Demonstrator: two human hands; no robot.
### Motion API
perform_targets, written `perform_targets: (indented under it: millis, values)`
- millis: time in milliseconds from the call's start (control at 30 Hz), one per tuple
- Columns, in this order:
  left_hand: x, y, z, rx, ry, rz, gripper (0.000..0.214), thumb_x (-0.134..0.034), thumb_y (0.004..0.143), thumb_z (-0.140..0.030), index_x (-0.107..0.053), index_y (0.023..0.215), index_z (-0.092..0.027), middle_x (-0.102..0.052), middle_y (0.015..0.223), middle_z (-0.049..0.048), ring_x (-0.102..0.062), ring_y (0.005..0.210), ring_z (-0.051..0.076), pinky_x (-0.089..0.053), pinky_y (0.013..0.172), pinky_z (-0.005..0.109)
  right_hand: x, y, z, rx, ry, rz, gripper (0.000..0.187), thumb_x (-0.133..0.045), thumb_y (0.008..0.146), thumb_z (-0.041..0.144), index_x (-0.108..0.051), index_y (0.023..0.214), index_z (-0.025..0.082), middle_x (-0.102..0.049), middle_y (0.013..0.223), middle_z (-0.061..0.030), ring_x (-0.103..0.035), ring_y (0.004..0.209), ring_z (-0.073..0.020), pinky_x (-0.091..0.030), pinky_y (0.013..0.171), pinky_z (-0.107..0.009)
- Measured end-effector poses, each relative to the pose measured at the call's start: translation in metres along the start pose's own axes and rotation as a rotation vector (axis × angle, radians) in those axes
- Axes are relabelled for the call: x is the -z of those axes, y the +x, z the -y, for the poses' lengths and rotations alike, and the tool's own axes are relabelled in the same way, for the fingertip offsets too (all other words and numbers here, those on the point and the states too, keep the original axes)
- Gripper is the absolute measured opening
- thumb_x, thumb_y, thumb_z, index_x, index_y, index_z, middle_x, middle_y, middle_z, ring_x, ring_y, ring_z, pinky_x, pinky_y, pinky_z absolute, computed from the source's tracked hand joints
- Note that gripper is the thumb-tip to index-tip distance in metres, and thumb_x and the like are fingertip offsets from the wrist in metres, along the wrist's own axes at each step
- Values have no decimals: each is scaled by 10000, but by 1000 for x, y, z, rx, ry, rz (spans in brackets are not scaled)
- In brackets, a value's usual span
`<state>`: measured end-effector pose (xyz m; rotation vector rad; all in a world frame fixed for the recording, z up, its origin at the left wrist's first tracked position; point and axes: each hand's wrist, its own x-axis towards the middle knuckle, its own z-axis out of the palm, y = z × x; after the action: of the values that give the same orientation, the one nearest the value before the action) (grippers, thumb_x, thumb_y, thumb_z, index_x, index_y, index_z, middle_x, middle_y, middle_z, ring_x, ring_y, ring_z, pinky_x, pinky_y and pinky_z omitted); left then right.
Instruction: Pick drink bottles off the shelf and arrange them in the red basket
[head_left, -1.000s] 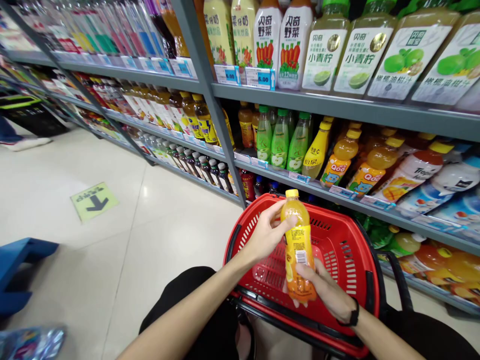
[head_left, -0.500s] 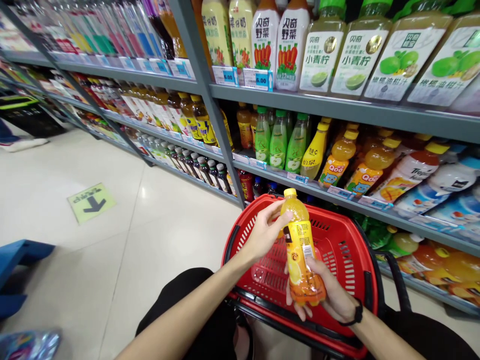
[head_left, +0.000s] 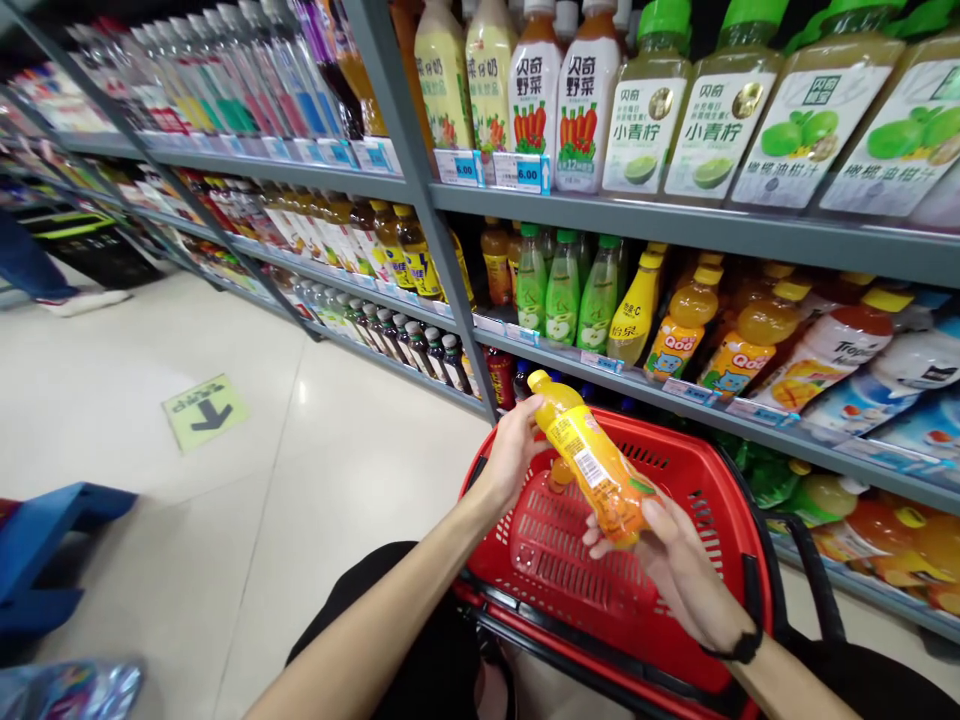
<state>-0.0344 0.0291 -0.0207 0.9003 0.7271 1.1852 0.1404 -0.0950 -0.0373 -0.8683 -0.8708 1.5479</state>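
An orange juice bottle (head_left: 592, 465) with a yellow cap and a yellow label lies tilted between my hands, its cap toward the upper left. My left hand (head_left: 514, 445) grips it near the neck, just below the cap. Around its base curl the fingers of my right hand (head_left: 679, 560), which has a black band at the wrist. Below the bottle stands a red plastic shopping basket (head_left: 517, 590). Something small and orange shows inside it, partly hidden behind the bottle.
A grey shelf rack (head_left: 697, 235) holds rows of drinks, among them green apple bottles (head_left: 562, 290) and Qoo bottles (head_left: 675, 330). A blue step stool (head_left: 52, 560) is at left. An arrow sign (head_left: 204, 412) marks the floor. Another person's leg (head_left: 37, 262) is near a dark basket (head_left: 101, 245).
The bottle has tipped further, its cap swinging left and its base rising to the right. Its label has turned to another side. The view has shifted slightly.
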Motion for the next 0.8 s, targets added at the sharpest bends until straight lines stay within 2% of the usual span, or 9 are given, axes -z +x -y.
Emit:
perform_targets:
  millis: [100,200,300,467,667,733,800]
  values:
    - [0,-1,-3,7,-8,23,681,-686,804,-662,-683,1215,-120,-728,1270,144,-657,1193,321,-525,954,385,5,1,-6,102,-148,-148,727,-848,823,502,-508,1400,220,-731,1236,-148,-767,852,-257,-652,751,-416]
    - [-1,-3,-4,26,-32,36,756,-652,816,-689,-643,1306,-114,-738,1259,155,-670,1178,329,-512,994,413,10,-1,-13,214,-372,-232,843,-904,756,443,-462,1451,262,-677,1296,-118,-742,1058,-276,-657,846,-390]
    - [0,-3,-6,21,-46,54,758,-626,832,-700,-632,1332,-131,-747,1253,155,-682,1158,321,-505,1012,421,15,-4,-19,349,-705,-265,834,-884,779,413,-453,1484,299,-651,1276,-75,-698,1157,-259,-612,986,-389]
    - [3,-1,-6,-46,-16,107,722,-597,856,-707,-669,1276,-123,-742,1264,175,-694,1141,327,-511,1010,429,24,-3,-25,552,-1131,-295,679,-763,885,364,-448,1484,308,-615,1362,-78,-647,1242,-275,-566,1061,-468]
    - [6,-4,-4,-102,65,196,683,-569,910,-688,-681,1291,-133,-746,1253,174,-700,1109,314,-513,999,422,38,2,-32,698,-1260,-283,540,-610,976,272,-420,1480,246,-535,1415,-130,-568,1331,-292,-495,1125,-514]
    - [6,-6,-5,-113,72,213,695,-559,920,-685,-662,1337,-139,-733,1285,174,-693,1125,312,-508,1009,421,39,4,-31,674,-1230,-310,532,-632,954,275,-442,1450,247,-545,1399,-126,-582,1306,-294,-505,1107,-518]
    - [5,-7,-8,-122,64,227,723,-557,919,-690,-634,1392,-148,-715,1325,173,-684,1155,319,-505,1022,426,37,5,-29,573,-1137,-331,585,-702,907,300,-445,1432,259,-576,1375,-113,-614,1258,-290,-525,1077,-506]
